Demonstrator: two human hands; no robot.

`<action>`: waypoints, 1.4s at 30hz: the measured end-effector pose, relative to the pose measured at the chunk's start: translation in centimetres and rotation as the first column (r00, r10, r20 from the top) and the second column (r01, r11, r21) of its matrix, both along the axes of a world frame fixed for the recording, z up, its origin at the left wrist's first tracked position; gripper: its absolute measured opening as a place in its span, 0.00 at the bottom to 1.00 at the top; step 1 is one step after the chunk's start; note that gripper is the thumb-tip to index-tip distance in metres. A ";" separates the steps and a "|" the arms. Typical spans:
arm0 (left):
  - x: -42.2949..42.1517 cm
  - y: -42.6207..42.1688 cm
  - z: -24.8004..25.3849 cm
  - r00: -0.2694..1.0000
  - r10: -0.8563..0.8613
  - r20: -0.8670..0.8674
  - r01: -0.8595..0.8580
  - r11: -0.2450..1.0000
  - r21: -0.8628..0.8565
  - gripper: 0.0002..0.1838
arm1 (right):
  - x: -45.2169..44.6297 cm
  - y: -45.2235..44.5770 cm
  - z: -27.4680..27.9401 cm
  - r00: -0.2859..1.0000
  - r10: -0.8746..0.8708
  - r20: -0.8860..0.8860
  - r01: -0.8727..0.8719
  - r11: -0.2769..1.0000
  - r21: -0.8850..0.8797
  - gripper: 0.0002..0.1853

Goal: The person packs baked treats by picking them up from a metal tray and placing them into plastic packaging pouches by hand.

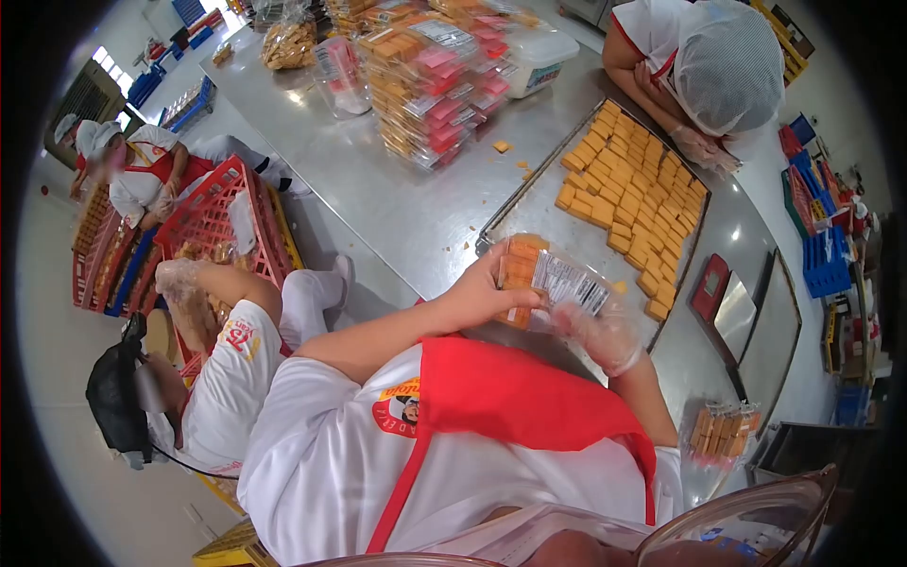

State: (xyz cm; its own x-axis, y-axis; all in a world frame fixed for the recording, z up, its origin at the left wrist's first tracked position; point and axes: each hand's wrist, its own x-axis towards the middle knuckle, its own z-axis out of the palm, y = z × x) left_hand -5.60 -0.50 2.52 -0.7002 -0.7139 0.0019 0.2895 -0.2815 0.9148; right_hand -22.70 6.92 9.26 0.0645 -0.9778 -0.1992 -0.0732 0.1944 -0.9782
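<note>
A clear plastic bag of orange biscuits (520,269) with a white printed label is held in front of my chest. My left hand (480,295), bare, grips its filled end, thumb on the near side. At the loose end, my right hand (605,338) in a clear glove is closed on the plastic; some of its fingers are hidden. Just beyond the bag, a metal tray (529,203) lies on the table, with rows of square orange biscuits (633,180) over much of it.
Stacked biscuit packs (425,94) and a white tub (546,66) stand on the steel table (350,189). A red-edged device (713,288) and more packs (723,433) are at right. A hair-netted co-worker (727,71) leans across the tray; another (227,378) works beside red crates (231,213).
</note>
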 end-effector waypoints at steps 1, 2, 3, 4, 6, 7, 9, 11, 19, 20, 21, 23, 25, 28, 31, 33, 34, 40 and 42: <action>0.1 -0.2 -0.4 1.000 -0.008 -0.021 0.010 0.998 0.069 0.30 | -0.3 -0.1 -0.2 0.999 -0.047 0.026 0.044 0.995 0.093 0.20; 0.2 -0.5 -0.8 1.000 -0.012 -0.011 0.012 0.998 0.062 0.29 | -0.6 -0.1 -0.4 0.990 -0.060 0.124 0.045 0.992 0.122 0.19; 0.3 -0.8 -1.1 1.000 -0.015 -0.002 0.015 0.998 0.055 0.28 | -0.9 -0.2 -0.7 0.973 -0.074 0.220 0.041 0.988 0.152 0.19; 0.4 -1.1 -1.1 1.000 -0.017 0.008 0.017 0.999 0.046 0.27 | -1.1 -0.3 -1.0 0.945 -0.090 0.314 0.034 0.983 0.179 0.19; 0.7 -1.4 -0.8 0.996 -0.050 0.073 0.046 0.997 0.058 0.26 | -0.9 -0.2 -2.1 0.927 -0.054 0.372 0.005 0.991 0.132 0.19; 0.9 -1.5 -0.5 0.992 -0.065 0.106 0.058 0.996 0.065 0.25 | -0.9 -0.2 -2.5 0.916 -0.034 0.400 -0.010 0.994 0.107 0.19; 1.1 -1.4 0.1 0.993 -0.023 0.114 0.017 0.999 0.051 0.25 | -0.7 -0.6 -2.8 0.854 -0.049 0.518 -0.027 0.990 0.138 0.19; 1.3 -1.2 -0.1 0.997 0.011 0.077 -0.017 0.997 0.076 0.25 | -1.0 -0.9 -3.8 0.947 0.078 0.311 -0.088 0.996 0.018 0.20; 2.0 -0.8 -0.5 0.950 -0.032 0.309 0.064 0.994 -0.093 0.23 | 0.7 -0.3 -2.2 0.934 0.122 0.337 -0.097 0.991 -0.089 0.25; 2.1 -0.8 -1.1 0.971 -0.038 0.237 0.057 0.996 -0.075 0.22 | 0.7 -0.4 -2.2 0.952 0.178 0.250 -0.151 0.981 -0.122 0.27; 1.9 -0.8 -1.7 0.986 -0.042 0.163 0.053 0.997 -0.064 0.21 | 0.4 -0.5 -2.6 0.960 0.229 0.162 -0.204 0.966 -0.157 0.29; 1.9 -0.5 -2.3 0.988 0.087 0.127 -0.069 0.988 -0.141 0.19 | 0.1 -0.5 -4.0 0.959 0.234 0.157 -0.215 0.968 -0.130 0.28; 1.7 -0.3 -2.4 0.994 0.114 -0.007 -0.113 0.985 -0.133 0.19 | -1.3 -0.4 -5.4 0.971 0.235 -0.044 -0.238 0.966 -0.100 0.28; 1.8 -0.7 -3.1 0.990 0.094 -0.103 -0.098 0.995 -0.030 0.18 | -2.0 -0.6 -6.5 0.930 0.203 -0.306 -0.231 0.971 -0.058 0.26; 1.6 -1.0 -4.1 0.987 0.096 -0.129 -0.093 0.995 0.027 0.17 | -0.1 -0.6 -5.4 0.989 0.138 -0.057 -0.138 0.990 0.008 0.24; 1.8 -1.0 -4.6 0.994 0.077 -0.075 -0.077 0.997 0.003 0.17 | 0.9 -0.5 -5.0 0.992 0.109 -0.059 -0.106 0.993 0.045 0.22; 2.0 -1.1 -4.9 0.997 0.053 -0.052 -0.052 0.998 0.022 0.17 | 0.5 -0.6 -5.9 0.970 0.175 -0.166 -0.180 0.983 -0.016 0.21; 3.3 -1.0 -3.7 0.998 0.025 -0.056 -0.011 0.973 0.232 0.14 | 0.9 -2.0 -5.0 0.884 0.223 -0.411 -0.264 0.963 -0.046 0.15; 2.4 -1.4 -6.1 0.995 0.098 -0.025 -0.097 0.994 0.054 0.13 | 0.6 -1.9 -5.1 0.952 0.161 -0.260 -0.183 0.981 -0.060 0.14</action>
